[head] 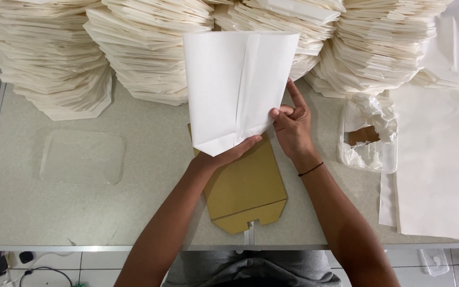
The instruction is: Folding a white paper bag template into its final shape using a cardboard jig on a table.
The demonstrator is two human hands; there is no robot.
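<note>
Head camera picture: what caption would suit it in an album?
Two hands, left and right, hold a folded white paper bag above a brown cardboard template, stacks of bags behind.

A plain white folded paper bag (235,87) stands upright in both grips, unprinted. Behind the grips rise tall stacks of flat cream paper bags (150,48). Left of the grips lies a clear plastic tray (82,157); right, a clear container of crumpled paper (368,135).

Small paper-bag workshop: tall stacks of folded white bags (150,48) line the far edge of a grey worktable (81,212); flat paper sheets (442,159) lie at its right end.
</note>
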